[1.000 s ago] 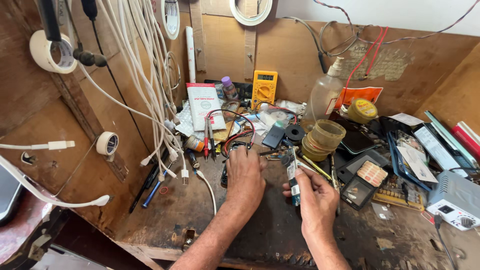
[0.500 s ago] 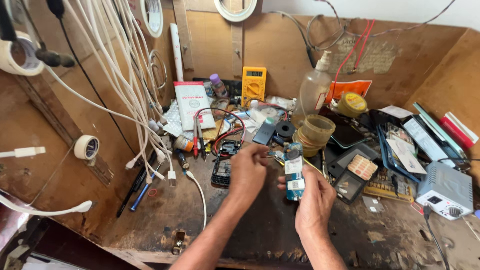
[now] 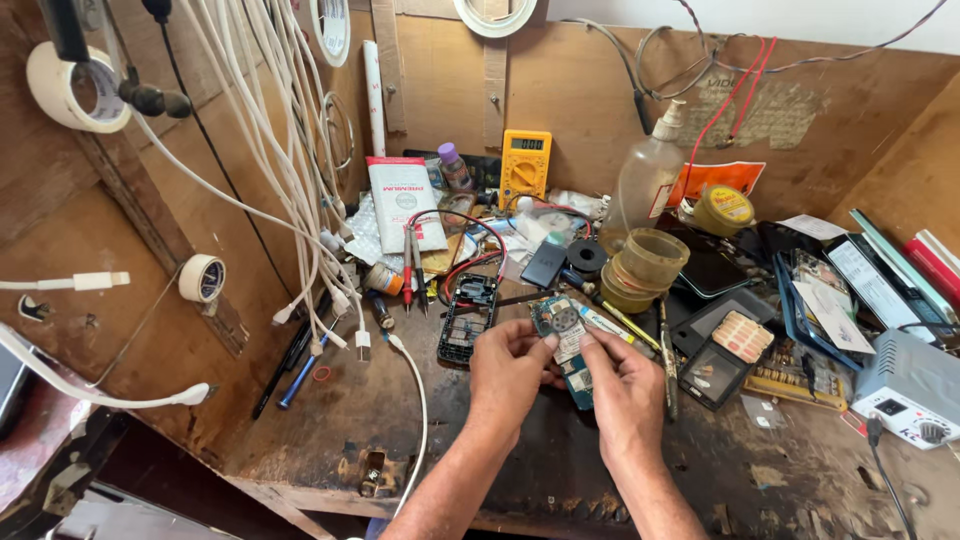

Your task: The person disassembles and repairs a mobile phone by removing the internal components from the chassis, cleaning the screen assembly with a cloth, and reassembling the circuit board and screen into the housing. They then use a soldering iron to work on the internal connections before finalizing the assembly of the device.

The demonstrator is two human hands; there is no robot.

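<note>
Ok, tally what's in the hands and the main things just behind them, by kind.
Circuit board held in both hands: 1
Hands: 2, left hand, right hand
Open phone frame: 1
Yellow meter: 1
Clear plastic bottle: 1
Stacked tape rolls: 1 pile
Total: 7

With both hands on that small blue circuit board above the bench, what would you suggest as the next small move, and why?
Probably tilt the circuit board a little toward the camera while keeping both grips. The left hand pinches its left edge and the right hand its right edge, so it is held clear of the workbench. The black phone frame lies apart to the left, so tilting should disturb nothing.
</note>
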